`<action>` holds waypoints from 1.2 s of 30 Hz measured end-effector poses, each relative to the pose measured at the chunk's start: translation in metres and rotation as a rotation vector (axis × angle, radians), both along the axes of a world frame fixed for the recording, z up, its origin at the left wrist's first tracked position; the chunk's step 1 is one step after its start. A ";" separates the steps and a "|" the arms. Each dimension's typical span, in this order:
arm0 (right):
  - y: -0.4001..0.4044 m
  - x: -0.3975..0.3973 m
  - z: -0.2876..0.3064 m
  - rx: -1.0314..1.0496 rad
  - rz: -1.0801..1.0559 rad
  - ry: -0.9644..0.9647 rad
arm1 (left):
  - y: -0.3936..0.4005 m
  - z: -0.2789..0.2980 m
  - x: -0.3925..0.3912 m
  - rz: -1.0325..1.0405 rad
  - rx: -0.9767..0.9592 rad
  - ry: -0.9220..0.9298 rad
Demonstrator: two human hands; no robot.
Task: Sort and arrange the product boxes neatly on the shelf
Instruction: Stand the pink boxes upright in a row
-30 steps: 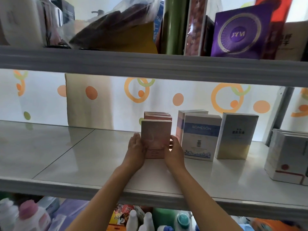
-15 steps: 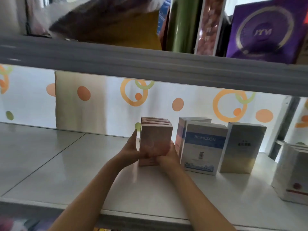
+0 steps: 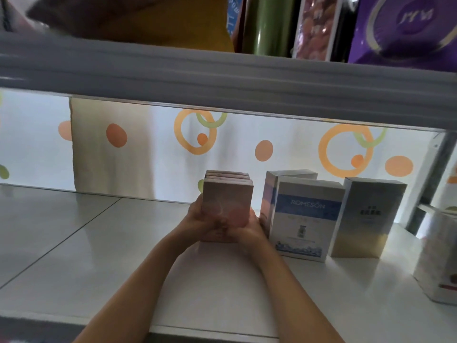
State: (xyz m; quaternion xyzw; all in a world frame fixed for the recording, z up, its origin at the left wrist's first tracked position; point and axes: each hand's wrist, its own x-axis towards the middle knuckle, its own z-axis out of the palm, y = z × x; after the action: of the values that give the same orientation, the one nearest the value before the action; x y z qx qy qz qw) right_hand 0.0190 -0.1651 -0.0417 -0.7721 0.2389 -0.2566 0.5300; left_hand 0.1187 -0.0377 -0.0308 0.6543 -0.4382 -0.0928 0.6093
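Cardboard of the pink rectangular product boxes (image 3: 226, 201) looks thin and smooth, a little glossy, so I judge each box is light and stiff enough along its edges, but its broad faces may dent if they are squeezed hard. They stand upright as a small row, one behind the other, on the white glossy shelf board (image 3: 99, 243), about in the middle of it and just to the left of the other boxes. Only the front box shows its face; how many stand behind it I cannot count surely. The left hand (image 3: 197, 222) presses on the left lower side of the row with the fingers wrapped around the front corner, and the right hand (image 3: 248, 227) does the same on the right lower side, so the pack is clamped between both hands, and the thumbs meet low on the front face. This hold near the bottom seems good to me, because the boxes may slip against each other and the back ones could fan out or fall; the shelf surface also looks slippery, so sliding the pack is probably easier than lifting it. Just beside the right hand stands a white and blue carton printed ROMESON (image 3: 305, 216) with a similar carton behind it, then a silver and gold box (image 3: 366, 216), and at the far right a white box with a red mark (image 3: 437, 263), partly cut off. Above hangs the grey upper shelf edge (image 3: 222, 78).
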 end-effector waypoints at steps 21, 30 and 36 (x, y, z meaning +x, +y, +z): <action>0.007 -0.024 0.015 0.206 0.113 -0.030 | -0.010 -0.019 0.014 0.064 -0.028 0.075; 0.039 -0.060 0.021 0.133 0.227 -0.144 | 0.026 -0.019 -0.026 0.136 0.001 0.029; 0.045 -0.067 -0.001 0.185 0.176 -0.070 | 0.054 -0.013 -0.061 0.111 0.020 -0.074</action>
State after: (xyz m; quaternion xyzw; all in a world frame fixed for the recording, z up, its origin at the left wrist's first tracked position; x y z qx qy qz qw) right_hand -0.0481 -0.1200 -0.0429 -0.7284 0.1744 -0.2127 0.6276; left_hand 0.0574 0.0164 -0.0434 0.6865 -0.4226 -0.0391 0.5905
